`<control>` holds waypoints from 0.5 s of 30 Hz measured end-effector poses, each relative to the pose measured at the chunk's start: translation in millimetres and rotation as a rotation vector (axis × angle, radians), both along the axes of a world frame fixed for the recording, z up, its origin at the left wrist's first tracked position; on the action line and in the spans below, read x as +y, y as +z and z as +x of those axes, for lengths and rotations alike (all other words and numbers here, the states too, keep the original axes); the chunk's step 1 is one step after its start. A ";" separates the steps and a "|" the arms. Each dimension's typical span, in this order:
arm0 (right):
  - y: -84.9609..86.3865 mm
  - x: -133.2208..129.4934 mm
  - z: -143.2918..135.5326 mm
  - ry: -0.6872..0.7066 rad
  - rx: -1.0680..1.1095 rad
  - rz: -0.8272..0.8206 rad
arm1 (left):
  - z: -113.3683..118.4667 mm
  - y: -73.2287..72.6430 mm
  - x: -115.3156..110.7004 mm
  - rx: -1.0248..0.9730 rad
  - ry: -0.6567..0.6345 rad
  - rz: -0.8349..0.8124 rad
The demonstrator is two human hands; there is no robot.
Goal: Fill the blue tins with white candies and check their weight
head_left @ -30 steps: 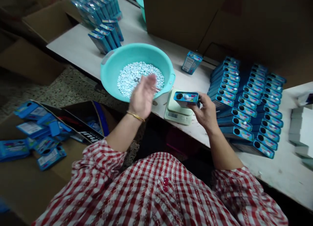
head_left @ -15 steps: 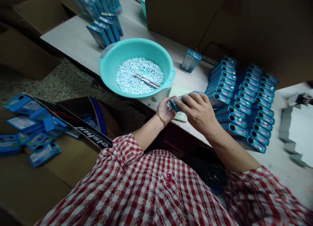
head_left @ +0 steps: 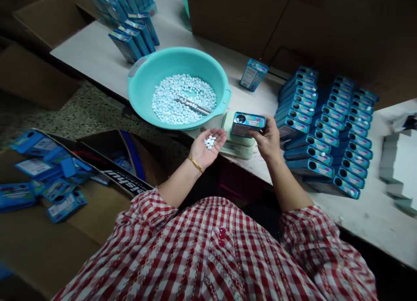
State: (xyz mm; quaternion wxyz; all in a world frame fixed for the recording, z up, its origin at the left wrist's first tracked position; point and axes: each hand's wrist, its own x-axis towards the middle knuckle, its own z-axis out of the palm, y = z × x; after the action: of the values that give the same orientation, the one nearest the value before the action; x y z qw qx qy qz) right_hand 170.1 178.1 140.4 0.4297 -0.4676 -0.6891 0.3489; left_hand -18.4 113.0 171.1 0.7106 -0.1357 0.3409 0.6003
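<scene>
My left hand [head_left: 208,151] is turned palm up with its fingers stretched out, and a small heap of white candies [head_left: 210,141] lies in the palm. My right hand [head_left: 269,140] grips the right end of a blue candy box [head_left: 248,124], whose dark round opening faces up. Beneath that box is a pale green scale [head_left: 239,150]; whether the two touch I cannot tell. Beyond my left hand stands a turquoise basin [head_left: 177,57] of pale candies, with a metal scoop [head_left: 195,105] lying in them.
Rows of blue boxes [head_left: 321,131] fill the table's right side. One box [head_left: 254,75] stands alone behind the scale, and several more [head_left: 130,42] are at the far left. An open carton [head_left: 97,205] with scattered blue boxes [head_left: 52,170] sits low on my left.
The box has moved from above my left palm to over the scale, turning its opening upward. My left hand has shifted slightly left and spread, showing the candies.
</scene>
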 end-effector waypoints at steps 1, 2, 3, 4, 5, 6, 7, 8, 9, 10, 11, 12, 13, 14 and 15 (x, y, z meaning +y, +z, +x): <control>-7.5 2.4 -0.3 -0.001 0.020 -0.011 | -3.3 -0.9 -5.3 0.008 0.003 -0.013; -13.4 4.5 0.3 -0.001 0.032 -0.012 | -6.2 -2.0 -10.8 0.015 0.004 -0.025; -17.3 5.9 1.8 -0.001 0.035 -0.003 | -8.6 -3.4 -16.3 0.023 0.003 -0.037; -18.6 6.1 3.9 -0.006 0.028 0.021 | -10.4 -5.1 -21.8 0.031 -0.001 -0.050; -17.2 4.5 6.2 -0.016 0.002 0.062 | -11.5 -7.0 -27.4 0.038 -0.009 -0.061; -13.1 0.4 8.1 -0.038 -0.046 0.121 | -11.7 -9.0 -32.9 0.041 -0.021 -0.071; -6.8 -6.8 8.8 -0.075 -0.111 0.193 | -11.1 -11.1 -38.4 0.040 -0.036 -0.076; 1.0 -17.2 7.8 -0.120 -0.187 0.270 | -9.6 -13.1 -43.9 0.031 -0.058 -0.076; 9.4 -30.7 4.7 -0.157 -0.271 0.345 | -7.3 -15.0 -49.2 0.013 -0.087 -0.074; 17.2 -46.7 -0.7 -0.179 -0.349 0.403 | -4.3 -16.7 -54.4 -0.010 -0.119 -0.069; 23.7 -64.1 -7.9 -0.138 -0.407 0.437 | -0.8 -18.4 -59.3 -0.038 -0.149 -0.064; 28.0 -81.6 -16.4 -0.030 -0.468 0.450 | 3.0 -20.2 -64.0 -0.070 -0.179 -0.063; 29.9 -98.2 -25.2 0.138 -0.567 0.419 | 6.9 -22.1 -68.5 -0.101 -0.206 -0.070; 29.7 -112.6 -33.3 0.264 -0.691 0.375 | 10.6 -24.2 -72.9 -0.125 -0.227 -0.084; 27.7 -124.2 -39.8 0.374 -0.799 0.327 | 13.9 -26.6 -77.1 -0.141 -0.245 -0.106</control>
State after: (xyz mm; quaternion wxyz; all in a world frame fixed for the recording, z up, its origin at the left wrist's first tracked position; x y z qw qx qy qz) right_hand 130.2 53.9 168.1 0.1284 -0.3594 -0.9189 0.1000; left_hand -4.5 35.9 144.6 0.7924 -0.1723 0.3356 0.4794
